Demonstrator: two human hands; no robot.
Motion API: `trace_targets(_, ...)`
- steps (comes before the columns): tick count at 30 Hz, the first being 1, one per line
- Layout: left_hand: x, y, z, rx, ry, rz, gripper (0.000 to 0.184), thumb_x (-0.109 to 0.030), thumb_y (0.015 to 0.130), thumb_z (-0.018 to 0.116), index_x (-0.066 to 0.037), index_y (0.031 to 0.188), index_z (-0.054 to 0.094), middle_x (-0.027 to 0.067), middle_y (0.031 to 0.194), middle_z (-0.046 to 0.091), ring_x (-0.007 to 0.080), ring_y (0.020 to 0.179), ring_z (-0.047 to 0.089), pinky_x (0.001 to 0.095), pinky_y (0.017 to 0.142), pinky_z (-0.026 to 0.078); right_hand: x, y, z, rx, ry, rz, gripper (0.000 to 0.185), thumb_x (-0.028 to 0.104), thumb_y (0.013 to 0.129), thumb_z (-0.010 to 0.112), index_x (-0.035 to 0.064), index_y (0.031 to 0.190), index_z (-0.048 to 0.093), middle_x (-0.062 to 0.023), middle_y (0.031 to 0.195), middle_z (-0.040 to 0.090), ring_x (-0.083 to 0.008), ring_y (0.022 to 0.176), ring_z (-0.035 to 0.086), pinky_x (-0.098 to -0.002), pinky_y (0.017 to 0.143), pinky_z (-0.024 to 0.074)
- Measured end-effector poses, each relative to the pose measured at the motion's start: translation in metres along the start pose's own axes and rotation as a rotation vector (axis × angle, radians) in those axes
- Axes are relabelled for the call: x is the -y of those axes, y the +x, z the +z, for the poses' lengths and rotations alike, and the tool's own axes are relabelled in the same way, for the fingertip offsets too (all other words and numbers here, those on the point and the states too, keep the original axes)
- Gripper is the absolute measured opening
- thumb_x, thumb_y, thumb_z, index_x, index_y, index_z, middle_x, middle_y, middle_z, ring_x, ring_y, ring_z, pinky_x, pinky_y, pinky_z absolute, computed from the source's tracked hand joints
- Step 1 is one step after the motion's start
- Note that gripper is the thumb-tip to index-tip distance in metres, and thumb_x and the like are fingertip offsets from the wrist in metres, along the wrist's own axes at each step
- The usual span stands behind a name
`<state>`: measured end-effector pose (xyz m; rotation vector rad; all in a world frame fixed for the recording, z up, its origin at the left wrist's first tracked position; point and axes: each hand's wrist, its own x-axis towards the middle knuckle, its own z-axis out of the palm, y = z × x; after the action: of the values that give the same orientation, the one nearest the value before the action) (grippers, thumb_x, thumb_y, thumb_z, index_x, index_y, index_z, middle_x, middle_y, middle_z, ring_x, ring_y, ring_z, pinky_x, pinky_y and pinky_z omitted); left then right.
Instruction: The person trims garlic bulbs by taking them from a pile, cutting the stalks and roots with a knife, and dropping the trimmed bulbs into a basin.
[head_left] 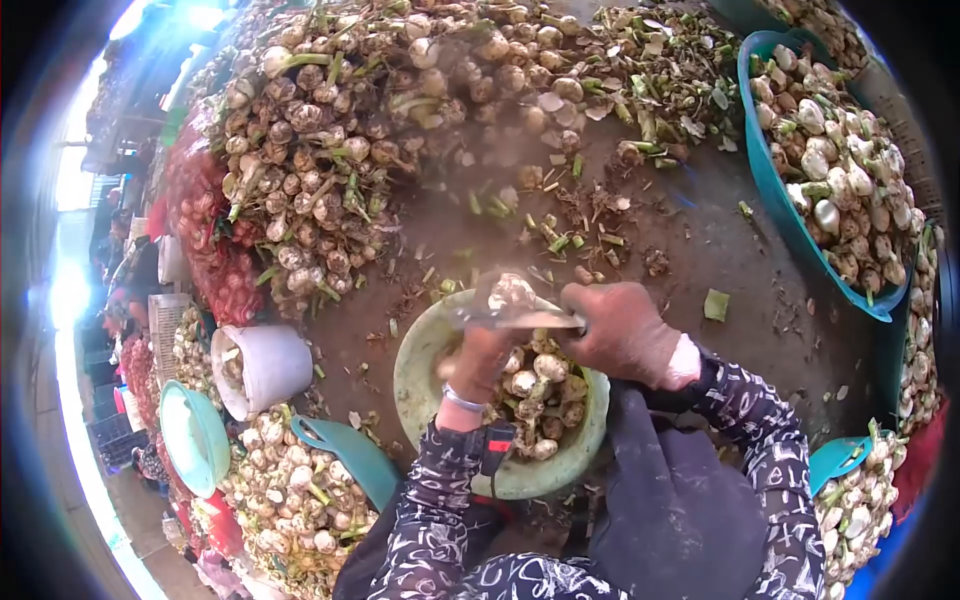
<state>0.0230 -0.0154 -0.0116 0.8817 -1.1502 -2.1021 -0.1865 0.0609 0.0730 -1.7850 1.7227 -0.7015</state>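
Observation:
My left hand [480, 358] is closed around a garlic bulb [512, 292], which shows above the fingers. In my right hand [625, 332] is a knife [535, 321], its blade lying level against the bulb just above my left fingers. Both hands are over a pale green basin [420, 400], which holds several trimmed garlic bulbs [540, 385]. The blade and the left fingers are partly blurred.
A large heap of untrimmed garlic [310, 150] rises at the back left. A teal tub [752, 110] full of bulbs stands at right. On the left are a white bucket [285, 365] and a turquoise bowl [195, 435]. Cut stems [570, 240] litter the surface.

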Motion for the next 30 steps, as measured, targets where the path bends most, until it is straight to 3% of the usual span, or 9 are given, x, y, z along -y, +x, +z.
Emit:
trace_targets(3,0.007,-0.003,-0.008,-0.036,1.030,0.015,0.028,-0.018,0.087,0.063,-0.004,0.110,0.058,0.0064,0.099,0.064,0.0137,0.088,0.062,0.0241,0.069,0.050,0.001,0.005,0.006,0.053,-0.089,0.034,0.033,0.028,0.069,0.070,0.0068,0.089,0.056,-0.0166,0.074,0.062,-0.0357,0.072,0.062,-0.0434,0.063,0.0492)
trace_targets(5,-0.010,-0.006,0.011,0.014,1.278,0.255,0.032,-0.017,0.077,0.068,-0.010,0.108,0.060,0.0070,0.101,0.062,0.0205,0.096,0.058,0.0360,0.083,0.044,0.000,0.007,0.011,0.075,-0.115,0.071,0.034,0.028,0.068,0.070,0.0066,0.090,0.056,-0.0162,0.075,0.062,-0.0353,0.073,0.062,-0.0434,0.063,0.0490)
trace_targets(10,-0.009,-0.005,0.025,-0.004,1.439,0.409,0.031,-0.019,0.075,0.068,-0.013,0.104,0.061,0.0055,0.105,0.061,0.0230,0.100,0.056,0.0432,0.093,0.038,-0.012,0.000,0.024,0.006,-0.059,0.035,0.031,0.024,0.068,0.069,0.0063,0.089,0.054,-0.0149,0.075,0.061,-0.0347,0.073,0.061,-0.0434,0.063,0.0479)
trace_targets(15,0.007,0.009,0.016,-0.033,1.792,0.606,0.023,-0.020,0.078,0.065,-0.013,0.100,0.062,0.0064,0.096,0.062,0.0262,0.090,0.059,0.0381,0.078,0.047,-0.012,0.000,0.025,0.048,-0.086,0.059,0.031,0.023,0.067,0.069,0.0065,0.089,0.053,-0.0145,0.075,0.061,-0.0345,0.074,0.061,-0.0432,0.064,0.0477)
trace_targets(21,-0.011,-0.005,0.030,-0.046,1.423,0.520,0.021,-0.019,0.076,0.068,-0.012,0.094,0.062,0.0040,0.090,0.061,0.0252,0.090,0.056,0.0414,0.086,0.042,-0.027,0.001,0.045,-0.003,-0.055,0.034,0.030,0.024,0.070,0.068,0.0067,0.088,0.053,-0.0147,0.075,0.061,-0.0347,0.073,0.061,-0.0435,0.064,0.0478)
trace_targets(25,-0.007,-0.003,0.038,-0.033,1.633,0.631,0.030,-0.019,0.074,0.073,-0.009,0.099,0.060,0.0025,0.089,0.062,0.0202,0.085,0.058,0.0365,0.083,0.046,-0.053,0.011,0.063,-0.023,-0.124,0.162,0.024,0.024,0.073,0.065,0.0065,0.087,0.055,-0.0149,0.072,0.060,-0.0351,0.072,0.061,-0.0441,0.065,0.0480)
trace_targets(27,-0.035,-0.026,0.063,-0.171,0.356,0.117,0.041,-0.019,0.071,0.078,-0.005,0.105,0.058,0.0026,0.092,0.062,0.0131,0.083,0.059,0.0296,0.078,0.049,-0.134,0.002,0.067,-0.029,-0.286,0.421,0.021,0.026,0.082,0.058,0.0064,0.088,0.061,-0.0190,0.074,0.063,-0.0368,0.071,0.063,-0.0438,0.064,0.0499)
trace_targets(28,-0.047,-0.027,0.068,-0.146,0.496,0.302,0.049,-0.019,0.068,0.081,-0.002,0.106,0.056,0.0034,0.092,0.061,0.0095,0.083,0.058,0.0252,0.074,0.049,-0.130,0.008,0.046,-0.013,-0.169,0.669,0.022,0.023,0.073,0.063,0.0069,0.088,0.060,-0.0188,0.082,0.064,-0.0353,0.079,0.063,-0.0442,0.068,0.0498)
trace_targets(30,-0.064,-0.029,0.067,-0.170,0.491,0.063,0.047,-0.018,0.069,0.081,-0.002,0.105,0.056,0.0044,0.092,0.062,0.0109,0.085,0.058,0.0264,0.075,0.049,-0.109,0.000,0.022,-0.076,-0.272,0.714,0.023,0.025,0.074,0.065,0.0070,0.088,0.060,-0.0185,0.081,0.064,-0.0357,0.078,0.063,-0.0438,0.068,0.0497)
